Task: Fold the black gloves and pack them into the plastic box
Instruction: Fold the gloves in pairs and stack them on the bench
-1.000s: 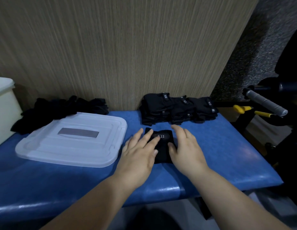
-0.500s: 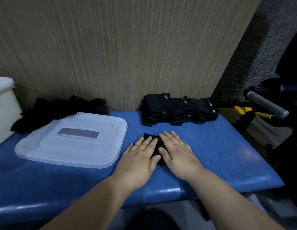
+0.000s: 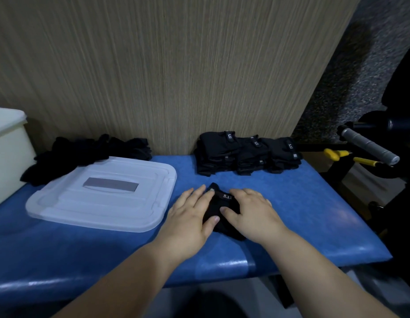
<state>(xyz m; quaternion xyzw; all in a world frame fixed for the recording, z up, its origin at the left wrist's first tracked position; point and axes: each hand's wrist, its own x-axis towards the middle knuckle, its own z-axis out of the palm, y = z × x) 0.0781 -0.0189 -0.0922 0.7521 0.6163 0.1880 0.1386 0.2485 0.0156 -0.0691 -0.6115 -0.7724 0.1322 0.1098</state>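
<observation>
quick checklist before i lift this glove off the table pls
1. Glove folded: ok. The glove lies in a compact bundle, label up.
2. Hands in place: ok. The left hand and right hand press on it from either side, fingers fairly flat.
3. Lid off: ok. The lid lies flat on the table, apart from the glove.
4. Room in the plastic box: cannot tell. Only its side shows at the left edge.
5. Folded stack tidy: ok. It sits against the wall.
6. All gloves folded: not ok. An unfolded pile lies behind the lid.
</observation>
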